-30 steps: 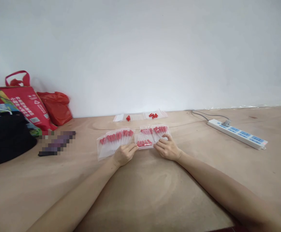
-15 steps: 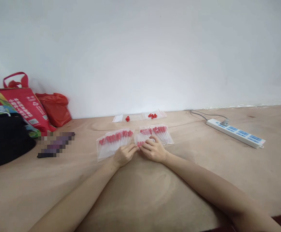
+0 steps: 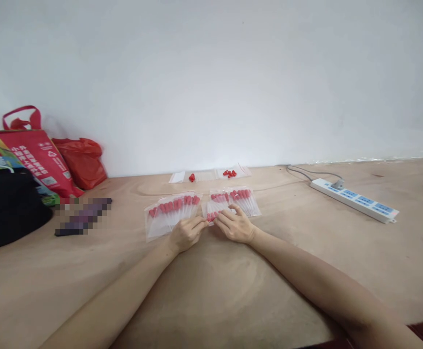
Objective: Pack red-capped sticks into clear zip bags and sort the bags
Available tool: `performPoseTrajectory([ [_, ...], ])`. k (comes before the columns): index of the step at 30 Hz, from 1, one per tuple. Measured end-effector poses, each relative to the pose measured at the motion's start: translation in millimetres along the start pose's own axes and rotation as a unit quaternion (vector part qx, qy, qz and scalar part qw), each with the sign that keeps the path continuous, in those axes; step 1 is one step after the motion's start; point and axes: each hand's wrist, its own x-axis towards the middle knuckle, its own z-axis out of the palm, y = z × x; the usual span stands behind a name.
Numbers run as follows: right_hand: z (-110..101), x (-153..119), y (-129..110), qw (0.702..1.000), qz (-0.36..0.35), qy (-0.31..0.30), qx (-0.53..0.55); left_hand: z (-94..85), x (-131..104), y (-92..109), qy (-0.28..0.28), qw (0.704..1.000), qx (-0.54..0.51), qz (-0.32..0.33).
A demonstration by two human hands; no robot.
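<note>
1. Middle bag: one flat, clear plastic pouch (image 3: 209, 207), near the centre of the frame, with a row of small red, rounded pieces along its near edge. It lies between the two hands.
2. Left hand (image 3: 187, 233): bare, fingertips closed in a pinch on the pouch's near left corner, probably to steady the slippery film.
3. Right hand (image 3: 236, 227): bare, fingers curled, tips gripping the same near edge just beside the left; working so close together likely keeps the edge straight. The exact finger contact is partly hidden.
4. Side bags: a wide spread of clear plastic (image 3: 156, 229), left of centre, and another bag (image 3: 252, 207), right of centre. Red bulbous heads sit at the far end, with thin pale stems towards the near side; lying flat seems to keep the heads aligned.
5. Far row: clear film bags with glossy red pieces (image 3: 192, 178) and (image 3: 229, 173), against the wall, apparently out of the hands' way.
6. Surface: smooth, tan, wood-grained tabletop (image 3: 211, 300).
7. Right of frame: long white plastic power strip (image 3: 352, 199) with blue socket panels.
</note>
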Motion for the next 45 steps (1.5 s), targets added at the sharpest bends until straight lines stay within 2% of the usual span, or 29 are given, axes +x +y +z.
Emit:
performPoseTrajectory([
  [4, -5.6, -9.5, 6.6, 1.0, 0.001, -0.005, -0.021, -0.7, -1.3, 1.0, -0.014, 1.0, 0.0, -0.015],
  [14, -16.9, -38.2, 21.4, 0.998, 0.038, -0.038, -0.043, -0.3, -2.2, 3.9, -0.003, 1.0, -0.017, -0.022],
  [18, -18.7, -39.1, 24.7, 0.998, 0.05, -0.04, -0.021, -0.2, -4.0, 3.4, 0.0, 0.999, -0.026, -0.035],
  [24, -14.8, -31.9, 18.6, 0.995, 0.05, -0.084, 0.032, -0.3, -3.9, 4.3, -0.023, 0.998, -0.031, -0.048],
  [28, -6.5, -31.1, 12.1, 0.997, 0.039, -0.058, 0.04, -3.9, -1.9, 5.8, -0.016, 0.997, -0.058, -0.05],
  [32, -9.6, -37.2, 20.9, 0.997, 0.035, -0.012, 0.061, -8.3, 0.0, 4.6, -0.007, 0.987, -0.109, -0.117],
  [36, -22.8, -52.5, 45.1, 0.993, 0.093, 0.018, 0.067, -2.9, 0.0, 2.0, -0.02, 0.972, -0.132, -0.192],
  [41, -32.1, -89.7, 78.4, 0.967, 0.25, -0.025, 0.03, 18.9, 14.5, 4.9, -0.061, 0.95, -0.129, -0.279],
  [43, -33.1, -106.2, 88.2, 0.949, 0.308, -0.054, 0.033, 31.1, 29.0, 6.3, -0.099, 0.927, -0.135, -0.336],
  [45, -34.6, -120.1, 95.8, 0.933, 0.343, -0.085, 0.069, 44.3, 46.5, 6.3, -0.146, 0.886, -0.124, -0.423],
])
